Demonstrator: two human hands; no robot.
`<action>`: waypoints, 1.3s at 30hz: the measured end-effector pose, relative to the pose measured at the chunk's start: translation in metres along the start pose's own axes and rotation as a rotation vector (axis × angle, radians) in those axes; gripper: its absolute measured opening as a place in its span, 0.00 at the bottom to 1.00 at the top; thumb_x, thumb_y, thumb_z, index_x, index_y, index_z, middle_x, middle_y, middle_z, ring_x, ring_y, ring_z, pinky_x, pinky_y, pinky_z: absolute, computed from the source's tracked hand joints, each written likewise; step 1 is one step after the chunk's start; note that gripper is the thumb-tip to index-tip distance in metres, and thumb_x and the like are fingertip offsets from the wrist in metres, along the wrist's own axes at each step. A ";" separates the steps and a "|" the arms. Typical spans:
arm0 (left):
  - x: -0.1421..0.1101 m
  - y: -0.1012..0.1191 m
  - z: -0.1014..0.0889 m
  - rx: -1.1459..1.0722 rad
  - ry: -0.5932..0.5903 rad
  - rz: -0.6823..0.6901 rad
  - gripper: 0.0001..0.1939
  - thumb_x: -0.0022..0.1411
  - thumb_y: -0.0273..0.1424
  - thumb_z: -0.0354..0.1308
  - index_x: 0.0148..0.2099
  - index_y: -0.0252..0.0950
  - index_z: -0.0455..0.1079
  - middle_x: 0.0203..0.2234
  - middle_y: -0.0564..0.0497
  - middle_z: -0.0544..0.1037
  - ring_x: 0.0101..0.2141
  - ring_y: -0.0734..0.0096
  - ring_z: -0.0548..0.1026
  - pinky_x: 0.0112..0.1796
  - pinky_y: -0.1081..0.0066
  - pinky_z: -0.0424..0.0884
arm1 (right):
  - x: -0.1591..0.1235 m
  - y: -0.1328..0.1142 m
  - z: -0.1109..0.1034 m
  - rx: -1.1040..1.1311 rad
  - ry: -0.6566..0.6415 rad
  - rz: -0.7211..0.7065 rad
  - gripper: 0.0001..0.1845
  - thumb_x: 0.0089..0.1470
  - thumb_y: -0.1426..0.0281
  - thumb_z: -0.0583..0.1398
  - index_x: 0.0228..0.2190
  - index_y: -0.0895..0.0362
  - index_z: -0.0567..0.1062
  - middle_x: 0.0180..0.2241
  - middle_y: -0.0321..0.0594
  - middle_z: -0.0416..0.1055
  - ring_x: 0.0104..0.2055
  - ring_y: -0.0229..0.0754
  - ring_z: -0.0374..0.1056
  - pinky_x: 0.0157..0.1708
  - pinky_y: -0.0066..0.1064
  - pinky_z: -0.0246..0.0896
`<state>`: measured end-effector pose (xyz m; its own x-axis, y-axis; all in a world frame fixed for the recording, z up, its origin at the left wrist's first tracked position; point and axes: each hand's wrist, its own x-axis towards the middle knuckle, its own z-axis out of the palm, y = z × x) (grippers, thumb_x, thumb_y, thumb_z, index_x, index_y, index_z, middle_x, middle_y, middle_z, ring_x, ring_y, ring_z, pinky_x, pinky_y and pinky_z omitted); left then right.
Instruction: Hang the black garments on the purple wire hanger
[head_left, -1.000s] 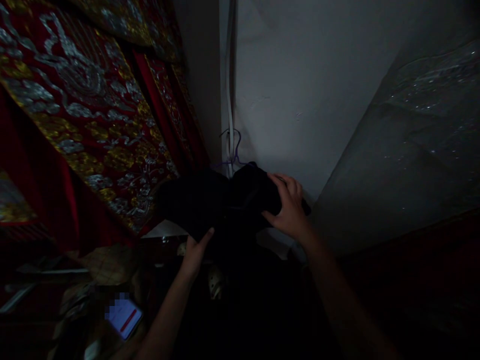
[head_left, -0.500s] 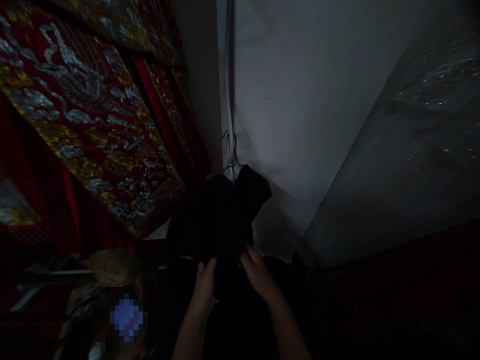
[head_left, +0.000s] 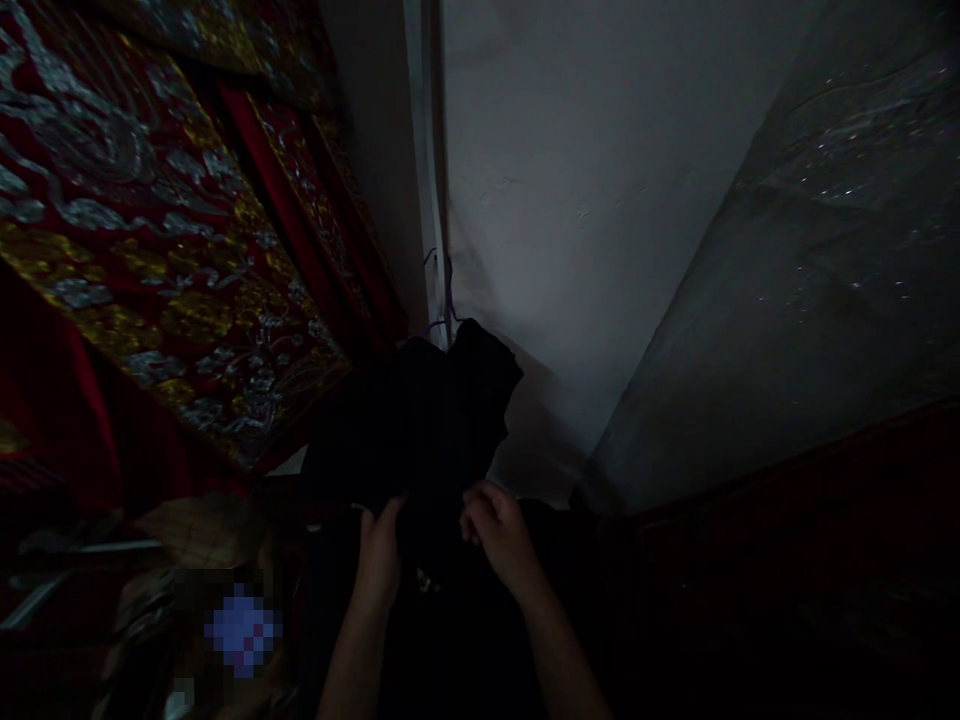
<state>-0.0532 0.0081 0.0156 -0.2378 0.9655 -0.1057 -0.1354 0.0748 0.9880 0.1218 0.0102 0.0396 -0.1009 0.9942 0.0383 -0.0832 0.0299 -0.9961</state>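
Note:
A black garment (head_left: 420, 420) hangs in the wall corner from a purple hanger (head_left: 450, 295). My left hand (head_left: 379, 555) is at the garment's lower left, thumb and fingers closed on the dark cloth. On the other side, my right hand (head_left: 496, 525) has its fingers curled in at the garment's lower right edge. The cloth's folds and lower end are lost in the dark, so its exact kind cannot be made out.
A white pipe or cable (head_left: 431, 150) runs down the corner of the pale wall (head_left: 585, 200). Red embroidered cloth (head_left: 172, 290) hangs at left. A clear plastic sheet (head_left: 810, 260) covers the right side. At lower left a blurred-out lit screen (head_left: 241, 630) lies among clutter.
My right hand has come down and inward from the garment's right shoulder. My left hand moved slightly lower. The garment now hangs narrower, and the view has shifted a little right.

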 end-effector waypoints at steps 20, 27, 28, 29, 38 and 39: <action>-0.007 -0.014 0.049 0.380 -0.070 0.563 0.06 0.62 0.32 0.58 0.33 0.37 0.72 0.28 0.52 0.76 0.33 0.66 0.75 0.36 0.70 0.69 | 0.047 -0.091 -0.012 0.081 0.029 0.025 0.18 0.43 0.54 0.61 0.19 0.56 0.69 0.11 0.31 0.63 0.12 0.31 0.55 0.12 0.22 0.43; 0.011 -0.001 0.053 0.431 -0.169 0.447 0.04 0.60 0.31 0.60 0.35 0.36 0.73 0.29 0.50 0.79 0.33 0.63 0.78 0.37 0.68 0.72 | 0.078 -0.153 -0.002 0.101 0.078 -0.213 0.17 0.46 0.55 0.60 0.21 0.57 0.69 0.11 0.31 0.64 0.12 0.30 0.55 0.12 0.21 0.44; 0.010 0.016 0.053 0.418 -0.191 0.471 0.04 0.60 0.30 0.60 0.38 0.36 0.74 0.31 0.50 0.79 0.35 0.63 0.78 0.38 0.67 0.72 | 0.075 -0.148 0.001 0.079 0.062 -0.227 0.17 0.48 0.55 0.59 0.21 0.56 0.68 0.11 0.31 0.64 0.12 0.30 0.56 0.12 0.21 0.45; 0.008 0.036 0.054 0.383 -0.210 0.524 0.08 0.61 0.29 0.60 0.43 0.37 0.74 0.36 0.49 0.80 0.39 0.64 0.79 0.42 0.67 0.73 | 0.071 -0.142 0.003 0.053 0.046 -0.235 0.17 0.49 0.55 0.58 0.21 0.56 0.68 0.11 0.30 0.63 0.12 0.31 0.57 0.12 0.21 0.46; 0.028 0.171 0.074 0.533 -0.139 1.127 0.06 0.66 0.26 0.57 0.40 0.36 0.77 0.33 0.48 0.80 0.36 0.69 0.78 0.39 0.71 0.73 | 0.063 -0.138 -0.001 -0.230 0.072 -0.444 0.16 0.59 0.60 0.55 0.25 0.56 0.71 0.14 0.30 0.64 0.17 0.33 0.60 0.19 0.24 0.52; 0.028 0.175 0.075 0.549 -0.121 1.159 0.06 0.66 0.26 0.57 0.39 0.35 0.76 0.33 0.49 0.80 0.35 0.69 0.78 0.39 0.71 0.72 | 0.067 -0.134 -0.003 -0.262 0.096 -0.467 0.16 0.59 0.60 0.55 0.25 0.56 0.71 0.15 0.30 0.64 0.17 0.33 0.61 0.20 0.25 0.52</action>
<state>-0.0116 0.0674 0.1943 0.1420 0.5493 0.8234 0.5092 -0.7539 0.4151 0.1288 0.0727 0.1757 -0.0204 0.8735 0.4864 0.1538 0.4835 -0.8617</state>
